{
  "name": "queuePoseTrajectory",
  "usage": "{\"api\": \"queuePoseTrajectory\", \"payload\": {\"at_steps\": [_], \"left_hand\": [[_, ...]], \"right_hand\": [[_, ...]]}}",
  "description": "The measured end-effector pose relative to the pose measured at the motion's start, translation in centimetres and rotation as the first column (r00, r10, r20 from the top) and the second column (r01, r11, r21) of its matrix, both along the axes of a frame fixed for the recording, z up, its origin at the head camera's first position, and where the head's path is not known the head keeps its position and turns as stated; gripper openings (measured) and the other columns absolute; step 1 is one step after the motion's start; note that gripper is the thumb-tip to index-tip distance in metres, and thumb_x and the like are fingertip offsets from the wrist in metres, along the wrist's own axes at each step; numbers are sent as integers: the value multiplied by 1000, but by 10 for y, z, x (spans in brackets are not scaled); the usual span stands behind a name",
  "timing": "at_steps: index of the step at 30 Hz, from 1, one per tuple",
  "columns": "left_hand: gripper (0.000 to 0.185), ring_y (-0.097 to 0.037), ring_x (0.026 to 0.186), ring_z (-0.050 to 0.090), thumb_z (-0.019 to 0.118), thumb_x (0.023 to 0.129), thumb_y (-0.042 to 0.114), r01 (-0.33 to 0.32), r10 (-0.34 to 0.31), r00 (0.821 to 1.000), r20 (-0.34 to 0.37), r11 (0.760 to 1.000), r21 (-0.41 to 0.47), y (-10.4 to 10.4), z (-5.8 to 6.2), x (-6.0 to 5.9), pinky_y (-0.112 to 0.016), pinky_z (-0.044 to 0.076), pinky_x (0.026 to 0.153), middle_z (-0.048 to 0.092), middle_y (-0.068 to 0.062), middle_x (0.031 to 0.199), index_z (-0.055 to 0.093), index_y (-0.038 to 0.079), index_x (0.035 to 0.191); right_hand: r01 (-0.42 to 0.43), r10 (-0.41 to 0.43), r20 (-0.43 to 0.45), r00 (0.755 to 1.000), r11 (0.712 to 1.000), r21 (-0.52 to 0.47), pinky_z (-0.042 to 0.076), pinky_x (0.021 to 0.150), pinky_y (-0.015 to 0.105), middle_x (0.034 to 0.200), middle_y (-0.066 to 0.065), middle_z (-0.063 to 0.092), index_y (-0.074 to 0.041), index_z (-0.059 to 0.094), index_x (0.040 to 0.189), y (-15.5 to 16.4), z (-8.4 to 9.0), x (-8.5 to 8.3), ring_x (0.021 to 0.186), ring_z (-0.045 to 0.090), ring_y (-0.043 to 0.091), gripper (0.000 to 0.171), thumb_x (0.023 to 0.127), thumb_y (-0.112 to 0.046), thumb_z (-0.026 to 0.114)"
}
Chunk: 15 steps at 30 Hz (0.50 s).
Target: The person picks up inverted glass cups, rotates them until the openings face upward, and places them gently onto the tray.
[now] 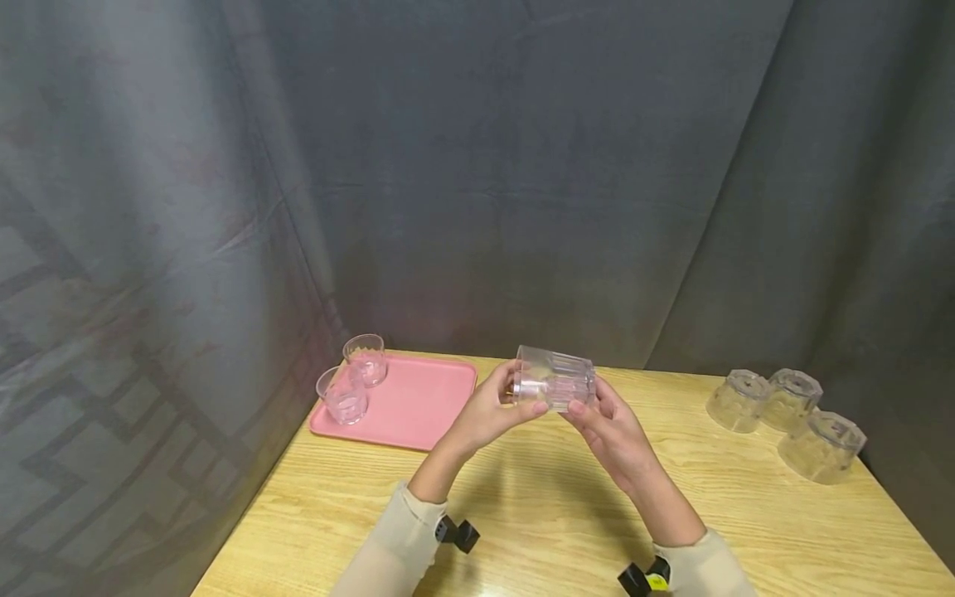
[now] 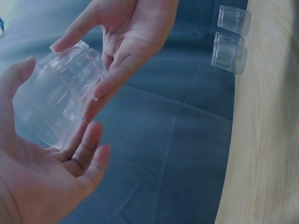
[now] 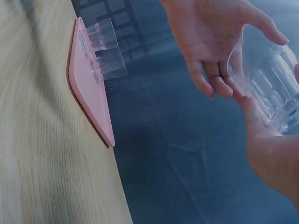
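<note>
I held a clear ribbed glass (image 1: 555, 379) on its side in the air above the table (image 1: 537, 506), between both my hands. My left hand (image 1: 494, 406) cradled its left end, thumb under the rim and fingers (image 2: 88, 154) loosely curved behind it. My right hand (image 1: 613, 431) took the other end, its fingers (image 2: 108, 81) nearly straight and laid along the ribbed wall, thumb at the base. At ten o'clock from the glass lay a pink tray (image 1: 418, 402) at the table's far left corner, with two glasses (image 1: 353, 377) standing upright on its left edge, just beside each other. At three o'clock, well apart, three more glasses (image 1: 787, 419) stood upside down in a close cluster near the right edge. A grey curtain (image 1: 522, 166) hung behind the table.
</note>
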State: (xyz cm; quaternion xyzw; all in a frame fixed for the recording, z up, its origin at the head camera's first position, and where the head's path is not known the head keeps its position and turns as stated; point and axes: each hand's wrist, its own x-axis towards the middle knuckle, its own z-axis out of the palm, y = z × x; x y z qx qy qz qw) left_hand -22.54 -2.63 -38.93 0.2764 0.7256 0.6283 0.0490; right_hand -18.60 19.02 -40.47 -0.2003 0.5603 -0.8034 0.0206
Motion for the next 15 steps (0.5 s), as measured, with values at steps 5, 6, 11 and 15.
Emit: {"api": "queuePoseTrajectory", "payload": {"at_steps": [5,6,11,15], "left_hand": [[73,-19,104,64,79,87,24,2,-2,999,35,1000,21,-1,3,0,-30,54,88,65,-18,127,42,-1,145],[73,-19,104,64,79,87,23,3,-4,999,41,1000,22,-1,3,0,-29,54,87,65,-18,127,42,-1,145],[77,-18,105,64,80,86,24,15,-17,998,61,999,37,-2,4,-1,-27,53,87,64,-19,128,40,-1,147],[80,-18,105,62,81,85,26,12,-14,998,59,999,38,-2,4,-1,-27,52,89,63,-18,127,39,-1,148]], "right_hand": [[4,-4,4,1000,1000,28,48,105,27,138,2,58,2,23,155,1,1,0,125,59,12,64,100,-1,56],[5,-5,7,1000,999,33,47,106,27,138,2,58,3,22,155,1,2,0,125,59,12,65,100,-1,56],[23,-25,36,999,997,73,47,105,27,141,2,55,2,20,156,2,3,0,127,58,11,67,101,-4,58],[36,-42,56,998,995,98,47,105,26,141,2,55,2,21,156,3,4,1,127,58,10,68,100,-5,59]]}}
